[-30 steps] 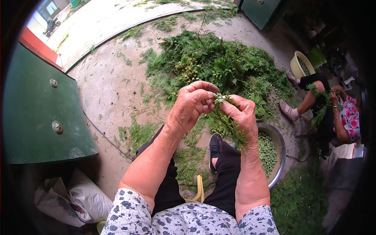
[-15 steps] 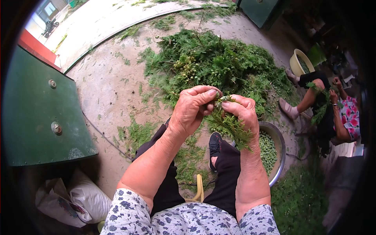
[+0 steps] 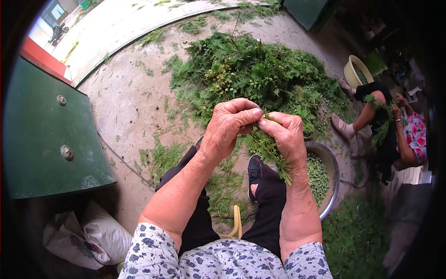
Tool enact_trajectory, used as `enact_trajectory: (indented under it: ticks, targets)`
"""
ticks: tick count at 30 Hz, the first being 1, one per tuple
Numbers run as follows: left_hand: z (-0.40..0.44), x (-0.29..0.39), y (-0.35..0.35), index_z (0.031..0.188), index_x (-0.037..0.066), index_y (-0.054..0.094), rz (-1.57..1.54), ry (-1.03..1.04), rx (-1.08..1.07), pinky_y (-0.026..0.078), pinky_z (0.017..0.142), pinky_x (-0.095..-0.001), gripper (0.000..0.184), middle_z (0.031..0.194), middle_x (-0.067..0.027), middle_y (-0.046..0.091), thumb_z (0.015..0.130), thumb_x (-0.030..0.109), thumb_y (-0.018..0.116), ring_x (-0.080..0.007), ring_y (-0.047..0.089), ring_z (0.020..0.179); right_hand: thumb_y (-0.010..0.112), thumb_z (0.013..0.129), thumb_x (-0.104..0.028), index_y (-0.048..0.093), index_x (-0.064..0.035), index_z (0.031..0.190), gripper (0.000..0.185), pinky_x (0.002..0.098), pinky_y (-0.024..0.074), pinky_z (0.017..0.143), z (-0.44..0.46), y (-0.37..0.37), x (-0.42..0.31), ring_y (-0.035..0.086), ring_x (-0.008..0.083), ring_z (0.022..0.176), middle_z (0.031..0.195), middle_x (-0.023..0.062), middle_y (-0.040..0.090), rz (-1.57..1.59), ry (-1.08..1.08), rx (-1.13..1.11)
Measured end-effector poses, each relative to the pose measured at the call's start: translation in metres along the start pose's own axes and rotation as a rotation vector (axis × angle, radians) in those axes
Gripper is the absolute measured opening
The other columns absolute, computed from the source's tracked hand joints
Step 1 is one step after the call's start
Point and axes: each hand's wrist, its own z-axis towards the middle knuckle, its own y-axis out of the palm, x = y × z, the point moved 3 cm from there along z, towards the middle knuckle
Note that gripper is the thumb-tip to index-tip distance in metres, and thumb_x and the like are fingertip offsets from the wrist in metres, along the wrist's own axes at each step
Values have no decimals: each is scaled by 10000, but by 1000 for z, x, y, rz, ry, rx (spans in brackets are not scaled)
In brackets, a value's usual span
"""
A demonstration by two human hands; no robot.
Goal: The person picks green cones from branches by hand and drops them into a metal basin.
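Note:
My right hand pinches a leafy green conifer sprig, which hangs below its fingers toward the wrist. My left hand is closed, thumb against forefinger, and meets the right fingertips at the sprig's top end. Whatever sits between the left fingers is hidden. Beyond both hands lies a big heap of conifer branches, with some small round cones among the leaves. Below my right hand, a metal basin holds many small green cones.
At the right a seated person holds a green branch, near a cream basin. White sacks lie at lower left under a green metal door. Loose clippings cover floor at lower right. A cable crosses the floor.
My fingertips have come closer together at the sprig's top. The sprig has swung slightly downward under my right hand. The other person's hands have shifted a little.

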Motion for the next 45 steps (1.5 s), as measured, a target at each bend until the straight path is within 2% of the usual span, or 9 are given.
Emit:
enact_trajectory:
  ticks: [3,5,9,21,28,31,37,41,45]
  targets:
    - [2,-3,-4,911,29,600,-240,-85,20,409,549,-187,148,786,-12,578,808,128,637,-74,505,623,604,767,-94,610,16,718,121,228,364,516,0,-2,4,445,34,579,614,-8,544,72,129,-54]
    - [2,-1,-1,920,25,592,-250,-69,65,421,553,-196,139,778,-20,572,807,101,621,-84,509,628,583,789,-112,625,12,808,132,201,415,507,-1,2,4,518,52,546,666,-5,595,366,173,-3]
    - [3,2,-2,931,13,583,-229,-18,31,427,561,-198,152,789,-22,572,791,64,610,-82,513,638,577,855,-172,620,-3,874,176,197,426,487,-2,5,2,533,53,544,665,6,602,498,214,1]
    - [1,-1,0,921,14,605,-117,-8,26,399,502,-191,147,760,-5,584,799,89,636,-69,505,592,649,817,-132,609,-6,840,133,193,410,514,-2,8,3,499,25,609,690,-18,582,371,160,104]
    - [-2,1,0,907,23,602,8,-49,19,387,465,-183,130,742,5,581,815,106,639,-60,494,539,596,855,-156,579,-27,847,130,186,417,470,-1,9,8,527,41,555,686,-10,583,420,178,35]
    - [3,-6,-3,909,26,595,-182,-93,-10,381,467,-175,121,737,-3,576,825,108,625,-56,493,549,560,879,-194,560,-30,862,165,196,414,483,-1,11,10,491,54,516,644,-11,543,632,315,48]
    - [3,10,-16,930,18,546,-412,43,95,383,507,-205,112,866,-109,578,822,45,539,-124,506,633,548,887,-274,511,-74,858,205,215,415,516,6,-9,29,466,93,542,636,-22,454,1176,191,79]
    - [1,7,-18,911,25,564,-408,5,181,334,452,-198,94,747,-52,544,833,78,554,-91,455,558,522,900,-275,497,-74,957,210,225,423,551,6,-17,31,486,85,598,650,-31,460,1117,177,295]
    - [-3,2,-14,843,17,605,88,1,134,264,394,-183,138,579,40,483,822,151,634,-12,339,441,440,936,-286,512,-62,1069,270,269,495,684,0,-19,28,543,126,683,748,-5,535,1160,125,573]
